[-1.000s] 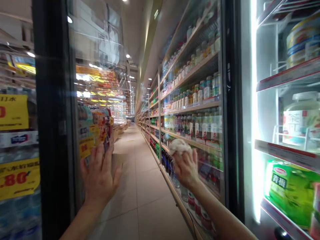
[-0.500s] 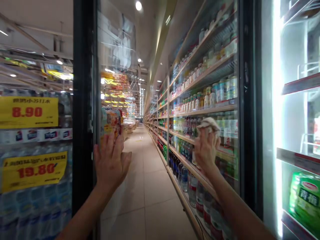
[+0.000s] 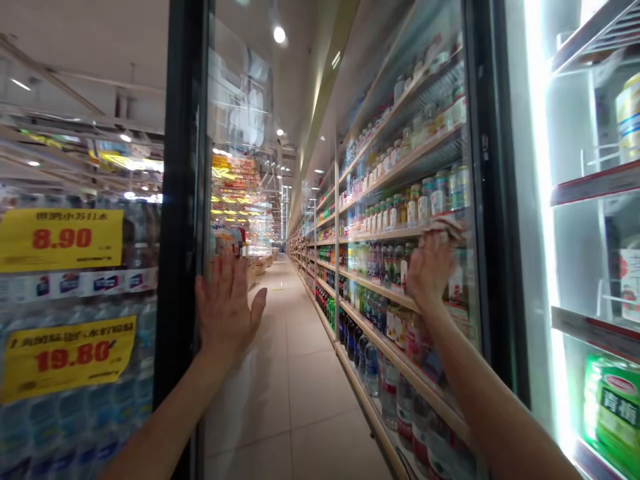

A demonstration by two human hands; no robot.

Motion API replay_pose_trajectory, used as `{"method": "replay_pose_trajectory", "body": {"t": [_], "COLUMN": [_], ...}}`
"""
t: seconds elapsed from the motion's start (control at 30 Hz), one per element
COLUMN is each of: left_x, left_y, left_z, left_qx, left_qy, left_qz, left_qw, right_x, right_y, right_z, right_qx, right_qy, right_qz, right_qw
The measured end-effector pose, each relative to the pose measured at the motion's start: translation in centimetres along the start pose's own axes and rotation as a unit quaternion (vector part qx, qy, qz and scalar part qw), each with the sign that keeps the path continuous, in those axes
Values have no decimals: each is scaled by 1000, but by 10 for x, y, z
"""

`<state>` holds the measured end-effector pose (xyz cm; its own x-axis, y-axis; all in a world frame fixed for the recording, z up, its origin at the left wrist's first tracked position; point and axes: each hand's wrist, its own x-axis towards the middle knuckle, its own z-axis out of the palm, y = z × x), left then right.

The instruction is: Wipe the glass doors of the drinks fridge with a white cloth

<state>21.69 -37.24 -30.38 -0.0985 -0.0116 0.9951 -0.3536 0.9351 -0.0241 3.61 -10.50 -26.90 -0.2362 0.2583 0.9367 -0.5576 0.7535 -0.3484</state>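
Before me stands a glass door (image 3: 250, 373) in a black frame (image 3: 181, 167), with an aisle and shelves showing in the pane. My left hand (image 3: 225, 307) lies against the left part of the pane, fingers stretched out and thumb apart, holding nothing. At the right side of the glass, my right hand (image 3: 433, 273) presses a pale cloth (image 3: 447, 229). Only the upper edge of the cloth shows above the fingers; the rest is hidden under the hand.
To the right is a lit cooler with shelves (image 3: 595, 183) and a green package (image 3: 613, 403). Bottled water (image 3: 75, 420) with yellow price signs (image 3: 63, 238) stands at the left. Long drink shelves (image 3: 380, 287) and a tiled floor (image 3: 260, 413) appear in the glass.
My right hand has moved the cloth up and to the right across the glass. My left hand stays flat on the pane. The view has shifted, so the door sits further right.
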Motion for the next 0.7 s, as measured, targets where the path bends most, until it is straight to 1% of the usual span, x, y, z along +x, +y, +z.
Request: {"method": "replay_pose_trajectory", "body": {"t": [0.03, 0.07, 0.1, 0.13, 0.17, 0.2, 0.23, 0.27, 0.3, 0.33, 0.37, 0.4, 0.43, 0.47, 0.53, 0.57, 0.6, 0.63, 0.67, 0.7], "left_x": [1, 1, 2, 4, 6, 10, 14, 19, 25, 31, 37, 43, 48, 53, 59, 62, 63, 65, 67, 69], "left_y": [0, -1, -1, -2, -4, -6, -8, -9, -10, -11, -10, -8, -6, -3, 1, 2, 2, 1, -1, -4], "left_z": [1, 2, 2, 2, 2, 1, -1, -2, -4, -5, -5, -4, -3, -2, 1, 3, 4, 5, 5, 5], "left_qx": [-2, -5, -8, -11, -14, -16, -18, -20, -22, -24, -27, -30, -32, -34, -38, -39, -39, -39, -37, -34], "left_qy": [1, 2, 3, 4, 6, 10, 15, 19, 20, 20, 18, 14, 14, 14, 21, 24, 24, 23, 23, 21], "left_qz": [0, 2, 4, 6, 6, 5, 4, 4, 6, 9, 13, 14, 13, 10, 2, -1, -2, 0, 3, 5], "left_qw": [1000, 1000, 1000, 1000, 1000, 1000, 1000, 1000, 1000, 999, 999, 999, 999, 999, 999, 999, 999, 999, 999, 999], "right_x": [-4, -11, -18, -23, -24, -20, -10, 5, 21, 38, 51, 60, 64, 62, 49, 43, 39, 40, 46, 55], "right_y": [-17, -34, -49, -58, -59, -53, -39, -21, -2, 14, 25, 28, 24, 13, -17, -31, -41, -46, -47, -45], "right_z": [1, 1, 0, -1, -2, -4, -6, -7, -8, -8, -7, -6, -5, -4, -2, -1, 0, 0, 0, 1], "right_qx": [6, 13, 24, 30, 31, 27, 17, 6, 0, -6, -8, -10, -11, -13, -13, -9, -5, -3, -2, -2], "right_qy": [-27, -55, -82, -104, -113, -110, -94, -61, -36, -9, 4, 7, 3, -7, -36, -55, -69, -72, -64, -45], "right_qz": [-53, -127, -209, -265, -283, -265, -212, -124, -69, 1, 77, 106, 107, 73, -72, -162, -228, -258, -247, -196], "right_qw": [998, 990, 974, 958, 952, 958, 973, 990, 997, 1000, 997, 994, 994, 997, 997, 985, 971, 963, 967, 980]}}
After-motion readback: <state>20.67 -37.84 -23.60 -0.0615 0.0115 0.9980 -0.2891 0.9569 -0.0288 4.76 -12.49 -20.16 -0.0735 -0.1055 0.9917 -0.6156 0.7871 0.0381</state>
